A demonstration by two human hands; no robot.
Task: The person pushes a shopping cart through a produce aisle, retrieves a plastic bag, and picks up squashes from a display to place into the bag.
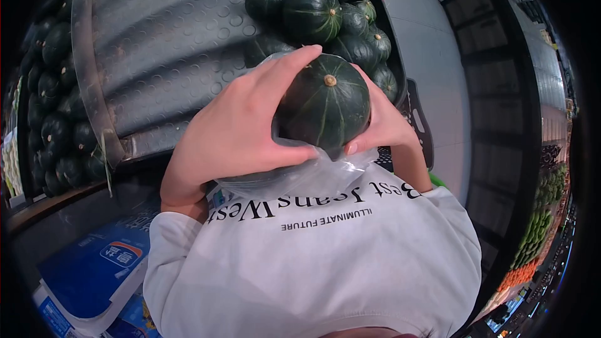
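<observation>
While clasping the dark green pumpkin from both sides, at the near edge of the grey display counter and toward its right corner, has the left hand curved wide around the left side, with fingertips at the far side and thumb low on the near side. Has the right hand similarly rounded against the right side, with fingers along the upper flank and thumb close to the other thumb. Holds the pumpkin snugly between the two palms, stem up, just in front of the white shirt. Shows a clear plastic bag crumpled below the pumpkin, with film also along the left hand's fingers; too covered to tell how much of the pumpkin is inside. Just beyond, toward the far right corner of the counter, rises to a heap of pumpkins, partly hidden by the held one and the hands. Beyond the left edge, drops to more dark pumpkins. Lower left, near the left forearm, shows blue packages. Beside the right edge, near the right wrist, shows part of a black crate.
</observation>
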